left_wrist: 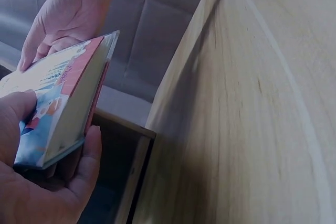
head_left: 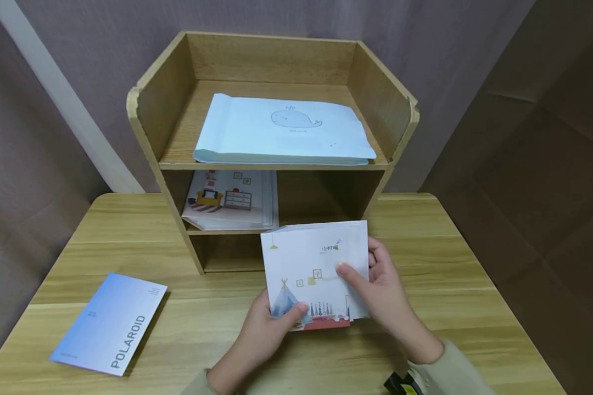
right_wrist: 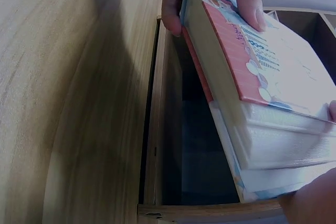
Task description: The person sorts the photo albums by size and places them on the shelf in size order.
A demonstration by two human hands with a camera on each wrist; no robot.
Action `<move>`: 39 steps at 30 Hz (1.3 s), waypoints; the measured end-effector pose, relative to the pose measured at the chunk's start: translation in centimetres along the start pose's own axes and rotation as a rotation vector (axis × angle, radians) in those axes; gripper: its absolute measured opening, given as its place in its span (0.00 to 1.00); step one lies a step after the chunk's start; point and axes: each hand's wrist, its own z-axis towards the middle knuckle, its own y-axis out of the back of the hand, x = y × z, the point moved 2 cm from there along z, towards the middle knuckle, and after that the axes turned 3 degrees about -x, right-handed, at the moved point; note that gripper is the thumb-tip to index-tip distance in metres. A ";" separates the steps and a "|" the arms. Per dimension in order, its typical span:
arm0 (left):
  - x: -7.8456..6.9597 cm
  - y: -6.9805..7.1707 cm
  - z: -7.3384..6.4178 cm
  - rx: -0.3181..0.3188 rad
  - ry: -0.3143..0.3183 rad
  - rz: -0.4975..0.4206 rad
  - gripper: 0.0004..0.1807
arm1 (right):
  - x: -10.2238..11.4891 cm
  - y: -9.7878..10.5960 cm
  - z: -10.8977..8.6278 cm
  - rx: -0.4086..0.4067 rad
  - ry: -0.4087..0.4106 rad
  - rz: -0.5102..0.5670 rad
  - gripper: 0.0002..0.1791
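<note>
Both hands grip a thick, nearly square book (head_left: 301, 258) with a white cover, drawn with a blue tent, small frames and a red strip. My left hand (head_left: 269, 326) holds its lower left corner, thumb on the cover and fingers underneath. On the right edge, my right hand (head_left: 387, 291) holds it with the thumb on top. From the right wrist view, the book (right_wrist: 262, 72) shows a thick block of pages between its covers. The book is above the table, in front of a wooden shelf (head_left: 272, 60).
On the top shelf lies a pale blue whale-print book (head_left: 286, 129). Another illustrated book (head_left: 232, 200) lies on the middle shelf, at the left. A blue-and-white POLAROID booklet (head_left: 111, 323) rests on the wooden table (head_left: 192, 340) at the left. A dark object (head_left: 402, 384) shows beside the right sleeve.
</note>
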 end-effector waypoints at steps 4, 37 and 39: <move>-0.2 0.2 0.1 -0.005 0.001 0.034 0.23 | -0.1 0.0 0.0 0.032 -0.030 -0.001 0.35; -4.3 2.3 2.3 -0.191 -0.064 0.122 0.20 | -2.1 -0.1 -0.8 0.220 -0.118 -0.122 0.39; -4.5 2.3 2.4 -0.187 -0.073 0.123 0.20 | -2.1 -0.1 -0.8 0.216 -0.128 -0.113 0.39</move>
